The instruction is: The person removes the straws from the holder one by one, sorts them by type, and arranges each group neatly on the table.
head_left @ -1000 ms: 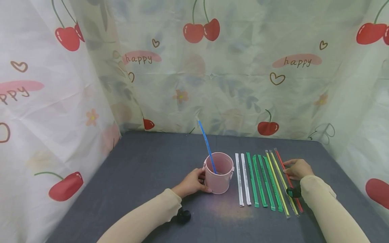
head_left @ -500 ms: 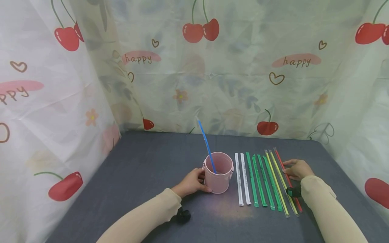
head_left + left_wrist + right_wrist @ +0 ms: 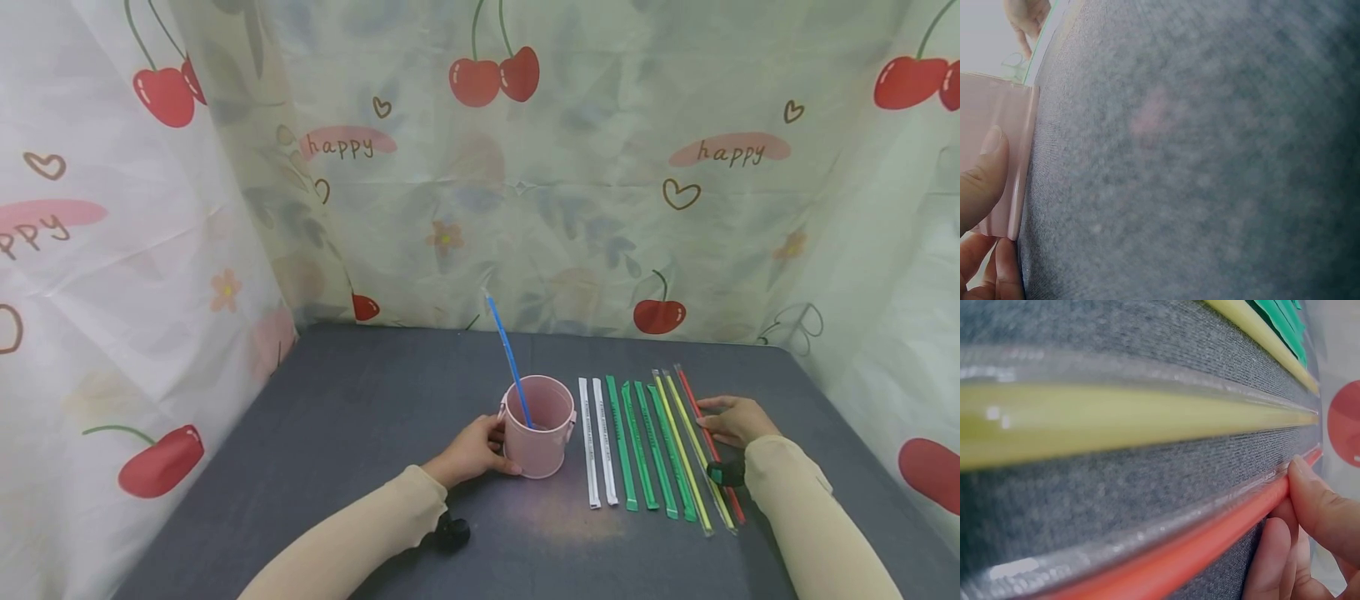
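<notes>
My left hand (image 3: pixel 472 454) holds the side of a small pink bucket (image 3: pixel 536 454), thumb at the front and fingers round the left side. In the left wrist view the thumb lies on the bucket's wall (image 3: pixel 1016 156). A blue straw (image 3: pixel 506 346) leans inside the bucket, its top sticking up past the rim. At the right end of a row of straws, my right hand (image 3: pixel 738 419) pinches a red straw (image 3: pixel 692 400) in a clear wrapper. The right wrist view has thumb and fingertips on this red straw (image 3: pixel 1222 534), which lies along the table.
Left of the red straw lie two yellow straws (image 3: pixel 678 450), several green-wrapped straws (image 3: pixel 622 446) and two white-wrapped straws (image 3: pixel 590 446), side by side on the dark grey table (image 3: pixel 375 392). A cherry-patterned cloth (image 3: pixel 570 208) hangs behind and at both sides.
</notes>
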### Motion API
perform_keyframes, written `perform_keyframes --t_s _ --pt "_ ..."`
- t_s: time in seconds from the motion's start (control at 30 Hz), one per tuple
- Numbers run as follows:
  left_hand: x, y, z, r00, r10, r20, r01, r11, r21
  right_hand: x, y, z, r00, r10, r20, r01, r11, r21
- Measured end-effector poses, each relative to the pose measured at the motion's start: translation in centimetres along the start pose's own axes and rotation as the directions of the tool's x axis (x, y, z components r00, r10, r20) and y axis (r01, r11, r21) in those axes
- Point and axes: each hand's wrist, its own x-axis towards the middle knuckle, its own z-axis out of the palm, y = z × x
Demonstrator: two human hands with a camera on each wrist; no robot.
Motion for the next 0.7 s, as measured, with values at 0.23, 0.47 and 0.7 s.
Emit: perform_keyframes --t_s 0.23,0.47,0.7 --pt "-0.06 0.03 -0.04 1.0 -0.001 0.002 0.001 1.0 -0.001 0.0 0.04 0.04 1.0 0.009 0.0 -0.009 1.0 0.018" --pt "0.03 -0.1 0.03 1.0 -0.008 -0.002 0.008 1.0 0.008 -0.01 0.07 -0.01 1.0 0.016 -0.002 -0.016 1.0 0.012" --pt "0.01 -0.09 0.1 1.0 -0.016 -0.009 0.016 1.0 0.014 -0.21 0.13 -0.12 1.0 0.021 0.004 -0.021 0.999 0.041"
